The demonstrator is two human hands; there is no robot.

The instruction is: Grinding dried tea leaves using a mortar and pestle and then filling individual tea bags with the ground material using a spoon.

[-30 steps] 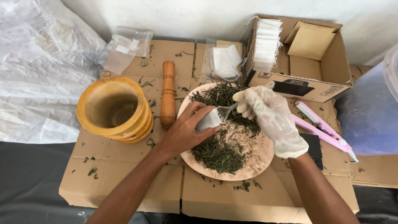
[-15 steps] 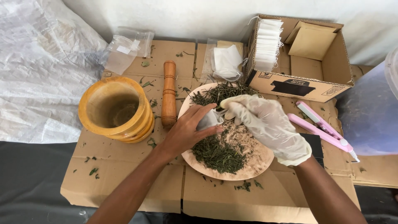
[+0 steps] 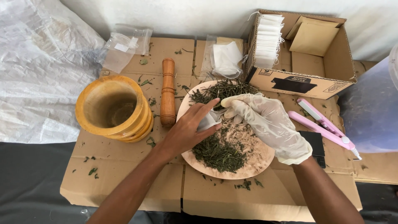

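Filling a small white sachet with dried herbs over a wooden plate, partway through.

Head view: the bare left hand (image 3: 186, 132) pinches the white sachet (image 3: 208, 120) over the plate (image 3: 257, 159) at the middle of the cardboard; the gloved right hand (image 3: 265, 120), its grip closed on a small spoon (image 3: 218, 112), tips herbs in. A heap of herbs (image 3: 217, 151) remains; empty sachets (image 3: 267, 41) wait in the box at the far right corner.

A wooden mortar (image 3: 112, 108) and pestle (image 3: 168, 92) stood left of the hands. A cardboard box (image 3: 309, 58) sat beyond them, with a pink sealer (image 3: 323, 126) to the right.
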